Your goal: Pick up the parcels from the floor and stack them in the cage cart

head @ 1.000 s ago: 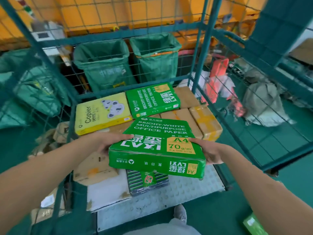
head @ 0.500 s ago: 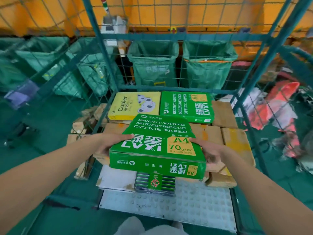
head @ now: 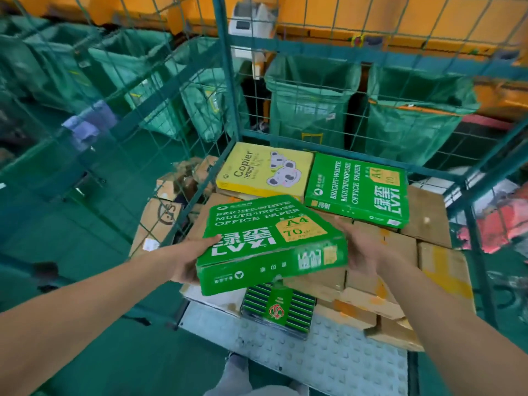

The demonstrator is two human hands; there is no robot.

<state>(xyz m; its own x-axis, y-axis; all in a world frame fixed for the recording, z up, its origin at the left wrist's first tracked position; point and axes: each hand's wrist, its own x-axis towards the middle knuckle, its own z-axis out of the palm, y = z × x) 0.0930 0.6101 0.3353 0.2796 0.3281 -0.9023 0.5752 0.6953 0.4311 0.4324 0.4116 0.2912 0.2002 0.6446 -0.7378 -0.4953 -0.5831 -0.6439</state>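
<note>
Standing open toward the camera, the cage cart (head: 228,90) is walled with teal wire mesh on its far and side faces and floored with a pale studded deck, bare along its near edge. On that deck a layer of brown cardboard parcels (head: 437,270) is packed from the far wall to the right side. Two paper reams are laid flat on top of them at the far edge: a yellow copier-paper ream (head: 265,170) in the far left corner and a green ream (head: 357,190) just beside it on the right. A striped green pack (head: 278,307) is seen on the deck near the front, beside a white flat parcel (head: 211,295) at the left edge. Outside the mesh, green sacks (head: 311,101) are hung open behind the cart, and loose cardboard boxes (head: 163,218) are heaped on the floor past its left side. A second green office-paper ream (head: 271,244) is held above the front-left part of the stack. The left hand (head: 185,258) is wrapped around its near left corner, thumb laid on the top face and fingers hidden beneath. The right hand (head: 360,250) is set against the right end with fingers extended; whether they curl under cannot be told. The ream is tilted, its left side lower, and its long axis runs roughly from the cart's left side to its right, with the printed face upward.
</note>
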